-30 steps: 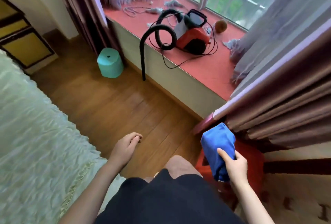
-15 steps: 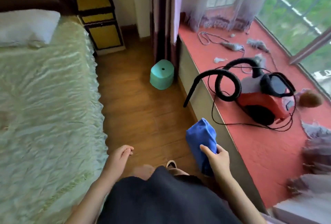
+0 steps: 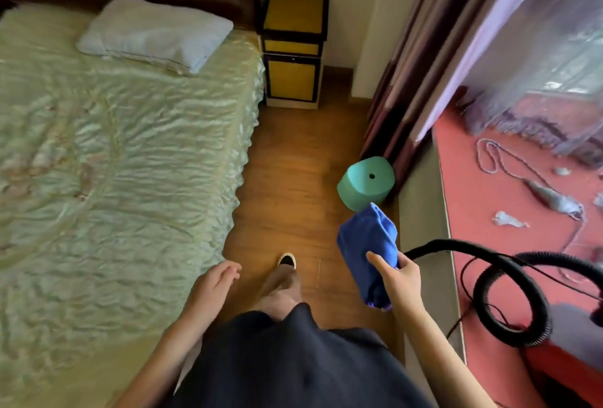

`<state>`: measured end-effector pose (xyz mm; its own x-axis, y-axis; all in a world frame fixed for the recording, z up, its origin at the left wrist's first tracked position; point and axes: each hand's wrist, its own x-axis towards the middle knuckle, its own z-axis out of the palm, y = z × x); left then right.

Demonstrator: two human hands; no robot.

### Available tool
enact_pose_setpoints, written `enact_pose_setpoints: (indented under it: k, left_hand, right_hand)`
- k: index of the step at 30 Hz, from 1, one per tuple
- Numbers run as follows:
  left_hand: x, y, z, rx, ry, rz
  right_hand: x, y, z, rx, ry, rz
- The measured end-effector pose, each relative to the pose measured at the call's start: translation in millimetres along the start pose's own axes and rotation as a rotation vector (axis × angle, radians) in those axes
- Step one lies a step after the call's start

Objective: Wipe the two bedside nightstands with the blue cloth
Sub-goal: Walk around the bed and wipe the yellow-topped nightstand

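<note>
My right hand (image 3: 399, 280) grips the folded blue cloth (image 3: 367, 246), holding it upright over the wooden floor near the window ledge. My left hand (image 3: 215, 283) hangs loose beside the bed edge, fingers slightly curled, holding nothing. A yellow nightstand with dark frames (image 3: 293, 49) stands against the far wall, between the bed head and the curtain, well ahead of both hands. Only this one nightstand is in view.
The bed with a green cover (image 3: 114, 163) and a pillow (image 3: 153, 32) fills the left. A teal stool (image 3: 363, 182) stands on the floor strip by the curtain (image 3: 424, 58). A black vacuum hose (image 3: 509, 293) and cords lie on the red window ledge (image 3: 489, 195) at right.
The view has swung left from the window to the bed and nightstand. My right hand keeps hold of the blue cloth; my left hand stays empty beside the bed.
</note>
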<state>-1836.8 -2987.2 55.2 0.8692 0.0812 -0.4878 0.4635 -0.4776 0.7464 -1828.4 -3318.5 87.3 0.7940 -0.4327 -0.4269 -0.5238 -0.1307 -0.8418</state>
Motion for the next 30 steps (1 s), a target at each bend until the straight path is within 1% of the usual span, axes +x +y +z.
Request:
enact_pose_setpoints:
  k: [5,8,12,17,20,25,30]
  left_hand:
    - [106.9,73.4,-21.2,0.072,-0.077,0.093]
    - [162.3,127.2,-30.3,0.053,-0.124,0.152]
    - [229.6,180.7,-39.3,0.044,-0.172,0.170]
    - [318.3,214.6,-45.4,0.102,-0.184,0.142]
    - [368.4,230.5,-49.1,0.097,-0.154,0.094]
    - [444.9,260.5,-62.4,-0.008,-0.044,-0.029]
    - [514.6,296.4,-86.7,-0.052,0.060,-0.098]
  right_hand:
    - [69.8,-50.5,11.7,-0.070,0.099,0.052]
    - [111.5,-77.0,15.5,-0.098,0.161,0.062]
    - [167.7,-107.9,23.8,-0.120,0.206,0.088]
    - [249.4,-149.7,42.9,-0.117,0.231,0.112]
    - [314.5,-180.5,64.1,-0.119,0.209,0.095]
    - [425.0,-254.8,110.6,-0.097,0.097,0.047]
    - [516.6,-336.3,160.7,-0.080,-0.029,0.029]
